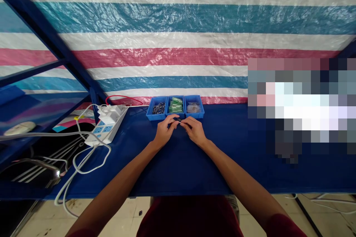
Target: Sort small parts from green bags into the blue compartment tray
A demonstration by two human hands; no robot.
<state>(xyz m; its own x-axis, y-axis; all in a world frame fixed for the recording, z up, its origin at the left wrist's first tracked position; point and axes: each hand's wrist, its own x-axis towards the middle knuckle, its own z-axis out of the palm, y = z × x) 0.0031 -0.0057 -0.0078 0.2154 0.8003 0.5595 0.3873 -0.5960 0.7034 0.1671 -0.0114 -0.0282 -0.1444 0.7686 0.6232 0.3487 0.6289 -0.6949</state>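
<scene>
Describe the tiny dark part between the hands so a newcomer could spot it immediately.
On the blue table, find the three blue bins at the back. Just in front of them, the left hand and right hand meet at their fingertips around a tiny dark part, the only item held.

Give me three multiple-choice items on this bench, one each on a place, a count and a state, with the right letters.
1. Where is the power strip?
A. Left of the blue trays
B. Right of them
C. On the floor

2. How many blue trays stand in the row?
A. Two
B. Three
C. Five

3. What are the hands doing?
A. Both rest flat
B. Both reach into a tray
C. The left hand and right hand hold a small dark piece

1: A, the strip lies left of the trays.
2: B, three stand side by side.
3: C, both hands' fingers meet on the piece.
</scene>
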